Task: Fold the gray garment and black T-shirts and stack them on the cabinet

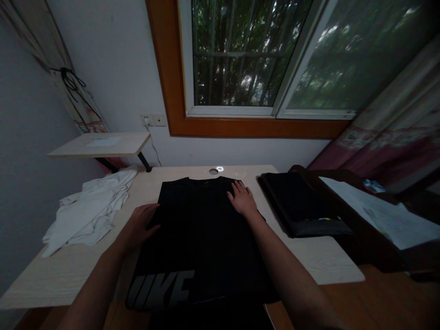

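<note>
A black garment (199, 238) with grey lettering near its front edge lies folded flat on the pale wooden table (68, 270). My left hand (139, 224) rests on the garment's left edge, fingers together and slightly curled over the fabric. My right hand (242, 198) lies flat and spread on the garment's upper right part, near its far edge. Neither hand lifts the cloth.
A crumpled white cloth (91, 211) lies at the table's left. A folded black stack (302, 204) sits at the right. White papers (381, 211) lie on a dark surface further right. A small shelf (99, 144) and a window (240, 55) stand behind.
</note>
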The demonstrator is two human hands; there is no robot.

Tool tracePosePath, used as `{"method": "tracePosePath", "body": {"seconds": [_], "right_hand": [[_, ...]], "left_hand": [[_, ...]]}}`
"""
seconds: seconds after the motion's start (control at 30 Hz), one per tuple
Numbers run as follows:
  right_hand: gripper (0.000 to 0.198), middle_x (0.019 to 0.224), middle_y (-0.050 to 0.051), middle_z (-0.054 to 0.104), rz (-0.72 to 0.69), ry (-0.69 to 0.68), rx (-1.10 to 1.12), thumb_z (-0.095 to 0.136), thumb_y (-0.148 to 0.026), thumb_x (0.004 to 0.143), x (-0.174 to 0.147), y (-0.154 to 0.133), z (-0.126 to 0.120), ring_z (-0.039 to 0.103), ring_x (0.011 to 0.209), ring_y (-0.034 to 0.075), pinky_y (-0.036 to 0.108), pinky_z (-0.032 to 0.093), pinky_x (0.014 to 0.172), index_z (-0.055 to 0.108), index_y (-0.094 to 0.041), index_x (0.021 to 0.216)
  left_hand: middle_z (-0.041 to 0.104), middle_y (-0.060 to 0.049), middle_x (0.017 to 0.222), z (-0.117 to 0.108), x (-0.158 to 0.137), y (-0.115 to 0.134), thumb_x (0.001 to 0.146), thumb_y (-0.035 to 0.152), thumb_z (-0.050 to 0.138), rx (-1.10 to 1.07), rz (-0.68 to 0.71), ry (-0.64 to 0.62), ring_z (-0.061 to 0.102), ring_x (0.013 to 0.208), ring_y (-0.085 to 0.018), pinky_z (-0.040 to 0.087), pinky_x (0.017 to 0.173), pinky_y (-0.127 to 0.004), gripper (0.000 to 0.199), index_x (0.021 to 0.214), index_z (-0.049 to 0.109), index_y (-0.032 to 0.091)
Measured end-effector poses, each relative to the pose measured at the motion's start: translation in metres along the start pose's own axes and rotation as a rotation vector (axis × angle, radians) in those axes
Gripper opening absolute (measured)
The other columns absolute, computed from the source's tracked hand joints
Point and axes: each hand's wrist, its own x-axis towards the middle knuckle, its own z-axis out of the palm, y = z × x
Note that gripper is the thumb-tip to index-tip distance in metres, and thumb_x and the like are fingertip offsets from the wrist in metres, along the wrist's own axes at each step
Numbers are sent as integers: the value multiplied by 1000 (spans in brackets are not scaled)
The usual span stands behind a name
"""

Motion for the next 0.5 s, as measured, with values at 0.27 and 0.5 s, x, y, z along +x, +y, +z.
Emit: {"method": "tracePosePath", "body": {"seconds": [0.27,0.5], "right_hand": [[36,135,11,63,-112,192,143,47,-28,98,-5,-17,-22,43,135,27,43,30,117,68,-18,126],[21,105,7,67,-249,114,342,54,-29,98,2,-97,-24,56,102,22,34,45,94,74,-23,103]], "left_hand": [[60,-11,136,-1,-3,3,90,38,58,-43,-38,16,56,125,-31,45,109,-50,56,143,47,25],[61,-11,135,0,-6,0,90,36,57,-55,-52,18,56,124,-30,44,110,-51,55,143,49,23]]}}
